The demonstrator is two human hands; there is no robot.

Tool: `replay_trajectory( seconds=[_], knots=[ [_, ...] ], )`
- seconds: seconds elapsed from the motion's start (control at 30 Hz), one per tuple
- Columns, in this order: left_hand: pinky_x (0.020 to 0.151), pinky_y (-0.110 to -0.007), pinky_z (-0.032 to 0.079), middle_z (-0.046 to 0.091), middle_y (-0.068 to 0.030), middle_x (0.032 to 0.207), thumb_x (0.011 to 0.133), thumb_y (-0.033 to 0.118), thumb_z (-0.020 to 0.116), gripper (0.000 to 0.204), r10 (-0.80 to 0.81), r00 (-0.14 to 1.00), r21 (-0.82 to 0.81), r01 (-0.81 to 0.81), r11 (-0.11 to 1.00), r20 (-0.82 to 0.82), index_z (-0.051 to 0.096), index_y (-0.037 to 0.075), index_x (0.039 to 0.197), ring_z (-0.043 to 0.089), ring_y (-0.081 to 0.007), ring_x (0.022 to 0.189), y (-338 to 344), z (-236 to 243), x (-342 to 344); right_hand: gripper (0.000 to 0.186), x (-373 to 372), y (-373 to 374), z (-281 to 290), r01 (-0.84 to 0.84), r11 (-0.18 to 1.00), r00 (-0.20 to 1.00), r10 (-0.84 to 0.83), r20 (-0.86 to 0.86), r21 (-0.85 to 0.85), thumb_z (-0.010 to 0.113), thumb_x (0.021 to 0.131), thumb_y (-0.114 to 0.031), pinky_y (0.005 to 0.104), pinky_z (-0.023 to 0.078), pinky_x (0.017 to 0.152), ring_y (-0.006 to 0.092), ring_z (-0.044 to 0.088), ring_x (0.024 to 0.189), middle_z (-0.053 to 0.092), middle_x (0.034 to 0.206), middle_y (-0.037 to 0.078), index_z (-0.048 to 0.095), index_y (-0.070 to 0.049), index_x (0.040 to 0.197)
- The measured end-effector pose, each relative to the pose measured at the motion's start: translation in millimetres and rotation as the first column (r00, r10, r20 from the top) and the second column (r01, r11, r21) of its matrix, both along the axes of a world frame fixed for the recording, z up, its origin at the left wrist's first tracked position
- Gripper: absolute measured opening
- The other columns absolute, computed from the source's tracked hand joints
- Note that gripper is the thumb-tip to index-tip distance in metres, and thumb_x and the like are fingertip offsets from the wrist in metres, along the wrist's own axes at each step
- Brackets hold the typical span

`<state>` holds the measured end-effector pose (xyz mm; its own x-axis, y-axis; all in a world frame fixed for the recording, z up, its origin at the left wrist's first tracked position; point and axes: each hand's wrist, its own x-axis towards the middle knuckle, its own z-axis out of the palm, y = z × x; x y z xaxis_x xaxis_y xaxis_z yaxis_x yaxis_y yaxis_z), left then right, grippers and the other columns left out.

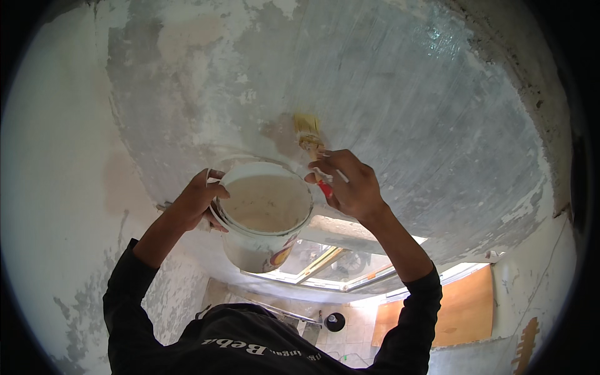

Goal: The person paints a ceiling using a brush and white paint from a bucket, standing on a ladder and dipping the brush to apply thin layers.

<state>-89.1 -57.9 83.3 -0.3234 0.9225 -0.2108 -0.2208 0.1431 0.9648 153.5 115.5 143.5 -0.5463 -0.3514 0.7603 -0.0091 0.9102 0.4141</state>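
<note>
My left hand (pixel 200 200) grips the rim of a white plastic bucket (pixel 253 250), which holds a pale beige, creamy substance (pixel 262 200). A small object (pixel 164 206), too hidden to name, juts out behind that hand. My right hand (pixel 347 184) holds a paintbrush (pixel 306 130) with a red and pale handle, beside the bucket. Its yellowish bristles point upward, over a damp darker patch on the mottled grey and white plaster surface (pixel 406 112); I cannot tell whether they touch it.
A plain pale wall (pixel 56 187) is at the left and a rough edge (pixel 531 94) at the right. Lower down are a bright window (pixel 319 262), an orange-brown wooden panel (pixel 450 303) and a tiled floor (pixel 350 334) with a dark round container (pixel 334 322).
</note>
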Motion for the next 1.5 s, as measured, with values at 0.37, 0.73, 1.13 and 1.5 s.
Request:
replay_trajectory(
  seconds=[0.37,0.73,1.13,1.5],
  knots=[
    [0.053,-0.052,0.063,0.053,-0.0276,0.114,0.075,0.006,0.06,0.062,-0.052,0.997,0.009,0.052,0.999,0.049,0.028,-0.004,0.128,0.065,-0.0456,0.086,0.9,-1.0,0.1,0.024,-9.4,9.2,93.6,0.048,0.999,0.959,-0.048,-0.278,-0.005,0.076,0.08,-0.011,0.0273,0.056,0.056,0.0219,0.068,0.074,0.065,0.091,0.012,0.061,0.001,0.095],
    [0.051,-0.051,0.063,0.054,-0.0263,0.122,0.078,0.005,0.06,0.059,-0.04,0.999,0.062,0.04,0.997,0.006,0.029,-0.003,0.127,0.063,-0.0436,0.097,-2.1,-16.5,3.1,0.031,-8.9,12.5,22.7,0.062,0.99,0.995,-0.05,-0.09,0.128,0.084,0.068,-0.013,0.0311,0.063,0.065,0.0228,0.07,0.084,0.062,0.087,0.008,0.065,-0.001,0.09],
    [0.046,-0.042,0.062,0.058,-0.024,0.112,0.077,0.006,0.06,0.056,0.021,1.0,0.028,-0.02,0.999,-0.015,0.033,-0.003,0.126,0.069,-0.0356,0.077,-4.6,-20.2,0.5,0.019,-10.0,-3.2,11.1,0.023,0.947,0.998,-0.038,-0.041,-0.319,0.073,0.079,0.0,0.0293,0.053,0.046,0.0221,0.065,0.062,0.063,0.089,0.013,0.06,0.001,0.092],
    [0.047,-0.044,0.063,0.056,-0.0231,0.119,0.077,0.007,0.06,0.057,0.005,1.0,0.064,-0.006,0.998,0.022,0.032,-0.005,0.125,0.068,-0.0367,0.084,-2.0,-28.6,4.5,0.03,-9.3,5.2,61.0,0.006,0.998,0.938,0.015,-0.346,0.06,0.082,0.071,-0.012,0.0323,0.061,0.068,0.0262,0.07,0.084,0.067,0.092,0.008,0.067,0.0,0.094]
  ],
)
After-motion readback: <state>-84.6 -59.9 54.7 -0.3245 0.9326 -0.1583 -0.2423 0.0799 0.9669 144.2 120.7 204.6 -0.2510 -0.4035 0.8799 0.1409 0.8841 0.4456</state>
